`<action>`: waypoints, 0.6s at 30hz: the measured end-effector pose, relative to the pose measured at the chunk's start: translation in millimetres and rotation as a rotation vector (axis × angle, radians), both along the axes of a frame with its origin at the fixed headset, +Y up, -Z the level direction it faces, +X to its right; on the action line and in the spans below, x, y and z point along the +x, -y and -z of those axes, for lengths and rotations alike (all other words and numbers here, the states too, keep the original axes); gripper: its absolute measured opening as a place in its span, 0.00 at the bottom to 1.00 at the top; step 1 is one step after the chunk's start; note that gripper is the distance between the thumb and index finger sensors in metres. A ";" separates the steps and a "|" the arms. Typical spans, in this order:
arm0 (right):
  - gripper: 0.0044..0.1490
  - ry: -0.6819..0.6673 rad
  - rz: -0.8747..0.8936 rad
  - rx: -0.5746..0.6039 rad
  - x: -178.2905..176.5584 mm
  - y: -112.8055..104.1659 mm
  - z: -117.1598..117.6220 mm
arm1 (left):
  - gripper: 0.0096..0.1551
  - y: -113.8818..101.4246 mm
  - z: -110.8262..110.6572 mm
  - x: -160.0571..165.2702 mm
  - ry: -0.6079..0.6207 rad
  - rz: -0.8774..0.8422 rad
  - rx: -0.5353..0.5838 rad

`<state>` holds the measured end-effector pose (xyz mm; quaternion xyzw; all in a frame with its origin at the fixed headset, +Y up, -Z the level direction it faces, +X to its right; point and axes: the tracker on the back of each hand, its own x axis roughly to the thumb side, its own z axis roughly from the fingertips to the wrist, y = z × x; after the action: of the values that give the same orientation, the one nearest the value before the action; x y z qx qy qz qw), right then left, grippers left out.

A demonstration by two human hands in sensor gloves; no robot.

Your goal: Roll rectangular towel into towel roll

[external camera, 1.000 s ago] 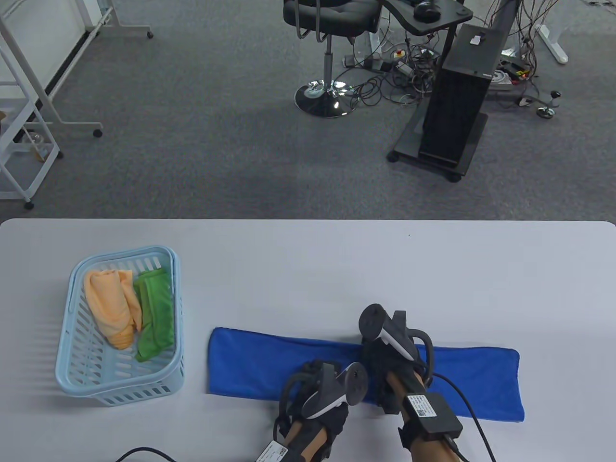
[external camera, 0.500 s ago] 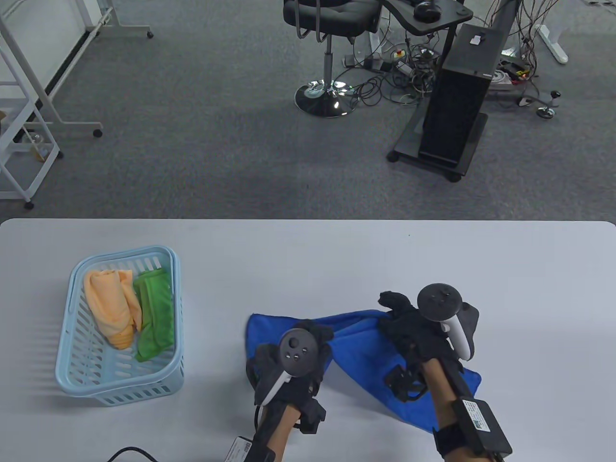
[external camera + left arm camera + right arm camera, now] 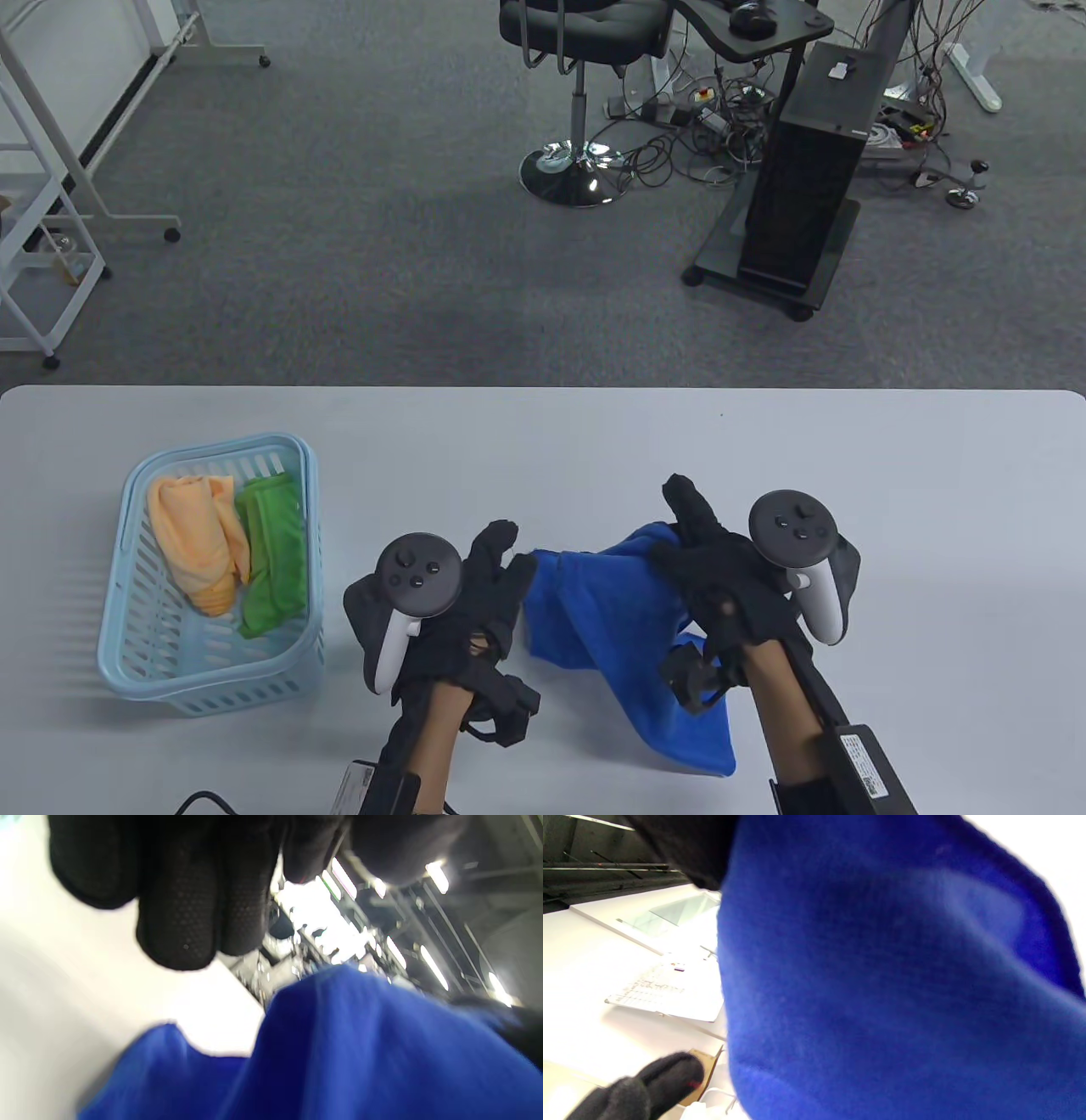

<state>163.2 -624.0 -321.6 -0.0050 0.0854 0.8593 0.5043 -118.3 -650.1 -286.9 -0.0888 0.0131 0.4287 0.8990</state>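
Observation:
The blue towel (image 3: 611, 611) is bunched and lifted at its far end, and its lower corner trails on the table near the front edge. My right hand (image 3: 687, 535) grips the towel's raised top edge, and the cloth hangs below it, filling the right wrist view as the blue towel (image 3: 882, 984). My left hand (image 3: 501, 560) is just left of the towel, fingers relaxed and extended beside its left corner. In the left wrist view the fingers (image 3: 178, 921) hang apart from the blue towel (image 3: 360, 1052) and hold nothing.
A light blue basket (image 3: 310, 543) stands at the left of the white table (image 3: 764, 441), holding an orange towel (image 3: 191, 543) and a green towel (image 3: 271, 569). Cables run off the front edge behind both wrists.
A second ago the towel lay flat as a long strip under both hands. It has been gathered and lifted. My left hand has since moved left and come off the cloth.

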 end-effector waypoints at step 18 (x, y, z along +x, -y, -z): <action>0.33 -0.163 -0.636 0.026 -6.0 -36.1 -9.1 | 0.23 -62.3 21.3 58.5 0.175 0.463 0.213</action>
<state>157.2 -587.9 -312.5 0.0438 0.1089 0.9723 0.2020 -59.7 -587.8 -308.2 -0.0251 -0.0897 0.2015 0.9751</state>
